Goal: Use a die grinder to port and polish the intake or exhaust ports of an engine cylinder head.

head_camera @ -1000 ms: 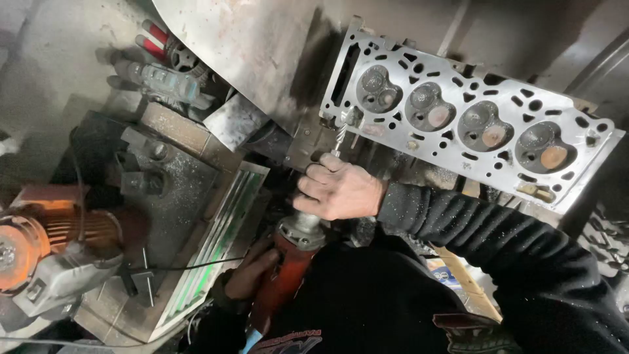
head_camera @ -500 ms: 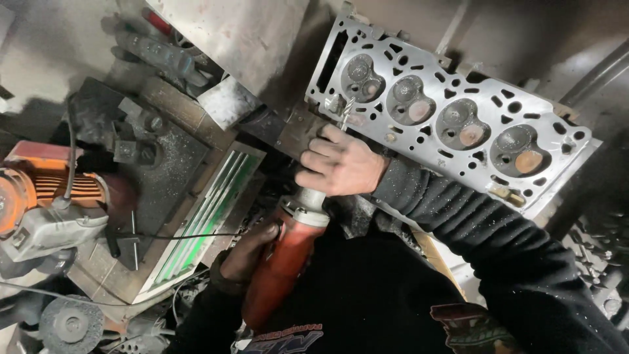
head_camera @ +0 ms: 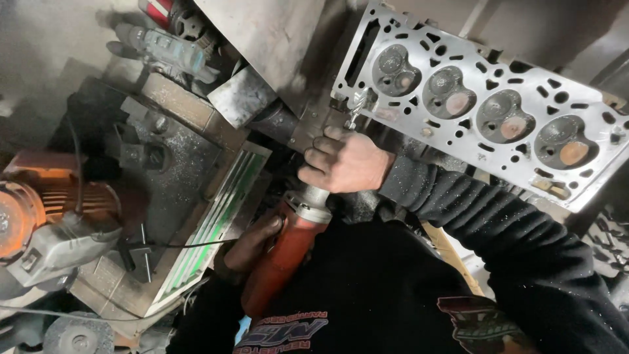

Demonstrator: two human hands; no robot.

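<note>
red-bodied power tool runs up from the lower middle of the head view toward a grey metal cylinder head with four round chambers. the right hand is clenched around the tool's silver front end, and the tool's bit touches the cylinder head's left edge. the left hand grasps the red body lower down. an orange motor sits far left, beside a dusty metal block.
</note>
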